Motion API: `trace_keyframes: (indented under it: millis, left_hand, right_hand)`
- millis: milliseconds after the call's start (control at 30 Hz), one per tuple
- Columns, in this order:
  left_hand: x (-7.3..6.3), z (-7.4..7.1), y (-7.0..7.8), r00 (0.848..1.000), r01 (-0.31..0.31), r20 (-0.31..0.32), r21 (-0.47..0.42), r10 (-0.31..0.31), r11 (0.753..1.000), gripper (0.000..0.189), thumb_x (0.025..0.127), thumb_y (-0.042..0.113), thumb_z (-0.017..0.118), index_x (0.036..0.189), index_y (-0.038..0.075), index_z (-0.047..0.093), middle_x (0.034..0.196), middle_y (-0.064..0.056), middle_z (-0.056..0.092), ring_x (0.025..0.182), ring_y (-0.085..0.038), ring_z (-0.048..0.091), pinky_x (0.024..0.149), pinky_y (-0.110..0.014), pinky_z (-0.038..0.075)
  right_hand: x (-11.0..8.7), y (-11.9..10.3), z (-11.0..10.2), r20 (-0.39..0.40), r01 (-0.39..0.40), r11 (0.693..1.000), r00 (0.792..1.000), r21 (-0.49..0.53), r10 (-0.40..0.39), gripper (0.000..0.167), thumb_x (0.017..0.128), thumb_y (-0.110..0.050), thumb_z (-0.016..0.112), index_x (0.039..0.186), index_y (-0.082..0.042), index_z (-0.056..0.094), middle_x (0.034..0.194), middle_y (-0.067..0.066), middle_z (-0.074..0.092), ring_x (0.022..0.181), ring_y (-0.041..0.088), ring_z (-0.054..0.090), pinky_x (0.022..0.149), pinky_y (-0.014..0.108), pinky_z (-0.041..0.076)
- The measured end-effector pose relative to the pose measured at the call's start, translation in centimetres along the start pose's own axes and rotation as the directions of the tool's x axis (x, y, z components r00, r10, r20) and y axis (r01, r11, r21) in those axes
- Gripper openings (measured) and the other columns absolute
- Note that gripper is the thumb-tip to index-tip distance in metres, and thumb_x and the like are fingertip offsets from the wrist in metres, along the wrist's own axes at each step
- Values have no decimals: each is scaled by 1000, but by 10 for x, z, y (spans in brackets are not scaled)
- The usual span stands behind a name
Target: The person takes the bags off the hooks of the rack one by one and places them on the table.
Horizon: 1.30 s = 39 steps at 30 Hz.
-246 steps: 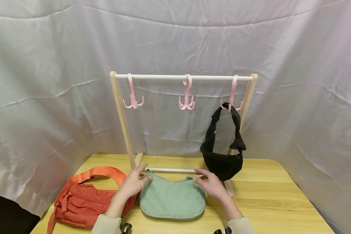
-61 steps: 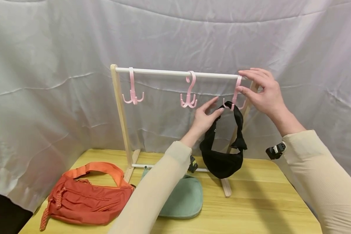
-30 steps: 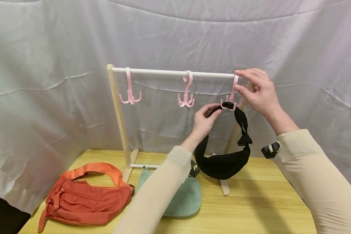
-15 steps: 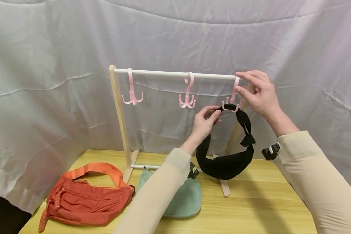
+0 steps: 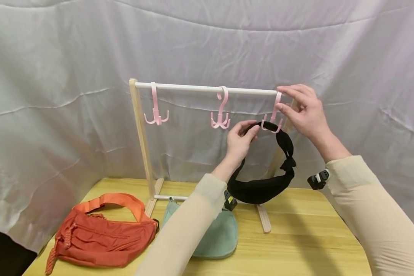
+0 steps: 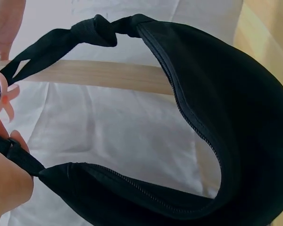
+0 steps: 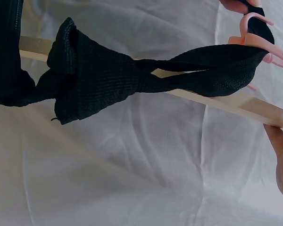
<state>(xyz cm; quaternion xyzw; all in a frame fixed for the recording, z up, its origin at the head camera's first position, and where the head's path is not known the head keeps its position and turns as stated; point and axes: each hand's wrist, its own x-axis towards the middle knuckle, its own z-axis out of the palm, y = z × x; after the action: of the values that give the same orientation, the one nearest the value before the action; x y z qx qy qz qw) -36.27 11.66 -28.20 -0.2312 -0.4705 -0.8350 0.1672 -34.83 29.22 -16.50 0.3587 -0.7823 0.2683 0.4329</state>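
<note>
A black shoulder bag (image 5: 262, 190) with a knotted strap hangs from the pink hook (image 5: 273, 113) at the rack's right end. My left hand (image 5: 239, 141) pinches the left side of its strap, just below the hook's prongs. Up at the rod's right end, my right hand (image 5: 305, 111) holds the same hook by its shank, thumb in front and fingers at the top. In the left wrist view the bag's zipped opening (image 6: 179, 101) gapes wide. The right wrist view has the strap's knot (image 7: 94, 66) up close, with the strap looped over the hook.
On the table lie a red-orange waist bag (image 5: 105, 239) at left and a green bag (image 5: 219, 234), partly behind my left forearm. Two more pink hooks, one left (image 5: 156, 111) and one middle (image 5: 220, 115), hang from the white rod (image 5: 189, 87). A grey curtain stands behind.
Both hands have gone from the green bag up to the right hook. My left hand has taken hold of the black strap. The hook has turned, and the bag has swung to face differently.
</note>
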Motion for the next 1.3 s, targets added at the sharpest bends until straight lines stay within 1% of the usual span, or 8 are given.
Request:
trace_keyframes:
  millis: [267,400,533,700,833,1000,1133,1300]
  left_hand:
    - [6,3,7,999,38,-29,-17,-39,999,28,94,0,74,121,-8,70,110,-15,75,76,-11,65,72,-20,59]
    - [9,6,8,999,21,-31,-33,-22,999,29,94,-2,74,122,-9,70,110,-18,75,77,-9,67,72,-20,59]
    - [11,9,10,1000,-1,-25,-51,0,999,29,93,-4,74,121,-11,69,108,-19,75,75,-7,66,70,-19,59]
    - [15,11,13,1000,-8,-26,-45,7,999,28,94,-3,74,120,-10,69,107,-18,75,71,-6,65,69,-20,58]
    - [18,15,15,999,-26,-35,-26,25,999,27,93,-2,75,119,-8,72,106,-17,76,72,-7,66,70,-22,59]
    - [20,19,19,999,-40,-23,-21,39,999,27,93,-1,76,119,-7,72,101,-14,76,70,-8,66,71,-25,60]
    - [21,21,20,999,-50,-19,-46,50,998,27,93,-3,75,119,-9,71,103,-17,76,69,-9,65,70,-24,60]
    - [20,23,20,999,-50,-10,-52,49,997,27,93,-5,74,119,-10,70,106,-21,75,72,-9,67,69,-22,58]
  right_hand:
    - [2,1,1,-10,24,1000,1000,-2,-24,51,80,10,83,127,-6,74,124,18,71,121,26,54,104,26,34]
    - [3,1,2,-12,37,999,999,2,-37,51,79,10,84,126,-5,75,123,19,72,119,25,55,105,26,34]
    - [3,2,2,-18,31,1000,999,1,-31,50,79,9,84,126,-5,75,122,18,72,118,21,55,104,26,34]
    - [3,1,2,-19,21,1000,1000,7,-21,48,80,8,84,125,-5,75,122,18,72,117,16,54,102,25,33]
    - [1,3,2,-21,-2,1000,1000,0,2,48,81,3,86,127,-8,75,122,16,72,118,15,53,101,26,34]
    - [1,2,1,-26,-29,999,999,-28,28,48,82,-2,87,128,-11,75,123,15,72,116,14,51,93,25,32]
    - [2,-1,2,-33,-37,998,999,-44,36,48,82,-2,87,127,-11,76,121,15,72,111,9,48,89,24,30]
    - [2,-2,4,-58,-37,998,998,-45,34,48,79,-3,89,125,-10,77,118,15,73,105,6,46,93,26,33]
